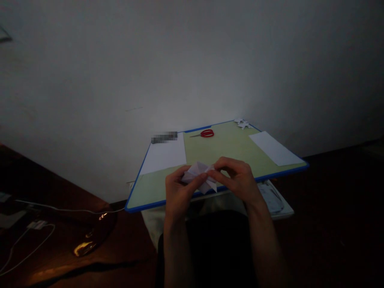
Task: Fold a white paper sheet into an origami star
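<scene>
A piece of folded white paper (196, 170), creased into several pointed flaps, is held up over the near edge of the table. My left hand (180, 190) grips it from the left, with the thumb pressed across its front. At its right side, the thumb and forefinger of my right hand (237, 180) pinch one edge of the paper. The fingers behind the paper are partly hidden.
On the blue-edged, pale green table (225, 150) lie red-handled scissors (206, 133), a white sheet (168, 156) at left, another white sheet (274, 148) at right, and small folded paper pieces (242, 123) at the far corner. White cables (69, 209) run at lower left.
</scene>
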`<state>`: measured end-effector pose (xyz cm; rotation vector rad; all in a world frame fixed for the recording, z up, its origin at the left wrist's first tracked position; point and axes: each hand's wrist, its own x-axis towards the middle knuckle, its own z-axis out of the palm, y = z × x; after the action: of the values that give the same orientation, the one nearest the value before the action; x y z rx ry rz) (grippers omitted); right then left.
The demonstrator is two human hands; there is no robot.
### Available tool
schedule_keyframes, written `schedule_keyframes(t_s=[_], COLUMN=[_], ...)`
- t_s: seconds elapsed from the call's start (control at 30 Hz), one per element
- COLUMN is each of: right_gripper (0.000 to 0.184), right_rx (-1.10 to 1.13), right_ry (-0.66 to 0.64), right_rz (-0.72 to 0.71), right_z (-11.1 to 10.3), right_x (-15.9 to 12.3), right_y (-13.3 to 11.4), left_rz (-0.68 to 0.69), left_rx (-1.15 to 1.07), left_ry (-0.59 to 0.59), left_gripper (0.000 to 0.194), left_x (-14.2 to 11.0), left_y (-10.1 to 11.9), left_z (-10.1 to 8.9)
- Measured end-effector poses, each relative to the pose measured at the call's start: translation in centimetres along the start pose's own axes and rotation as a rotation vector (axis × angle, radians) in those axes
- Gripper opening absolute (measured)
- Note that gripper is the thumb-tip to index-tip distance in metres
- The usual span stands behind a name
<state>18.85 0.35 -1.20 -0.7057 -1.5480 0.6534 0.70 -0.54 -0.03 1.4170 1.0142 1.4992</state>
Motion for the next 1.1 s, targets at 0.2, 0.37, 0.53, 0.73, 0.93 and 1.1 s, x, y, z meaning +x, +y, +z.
schedule_keyframes(t_s=[0.2,0.37,0.53,0.73,0.93,1.1], right_gripper=[0.013,0.010,0.006,0.005,0.003,0.006], right_rx=[0.050,0.056,0.043,0.034,-0.001,-0.067], right_ry=[0.039,0.092,0.139,0.148,0.141,0.085], right_rz=[0.013,0.028,0.026,0.021,-0.012,-0.044], right_z=[0.3,0.6,0.8,0.7,0.5,0.4], right_x=[0.0,0.1,0.2,0.1,0.1,0.3], right_y=[-0.6,-0.8,-0.5,-0.3,-0.3,-1.2], left_rz=[0.039,0.059,0.033,0.028,0.026,0.017], left_rx=[0.029,0.072,0.065,0.071,0.059,0.042], left_ry=[0.100,0.096,0.096,0.069,0.021,-0.048], left_gripper=[0.019,0.020,0.022,0.022,0.023,0.030], left_x=[-0.1,-0.2,-0.2,-0.1,0.0,-0.1], left_y=[0.9,0.9,0.6,0.6,0.7,1.1], left_z=[0.7,0.6,0.4,0.4,0.5,0.0])
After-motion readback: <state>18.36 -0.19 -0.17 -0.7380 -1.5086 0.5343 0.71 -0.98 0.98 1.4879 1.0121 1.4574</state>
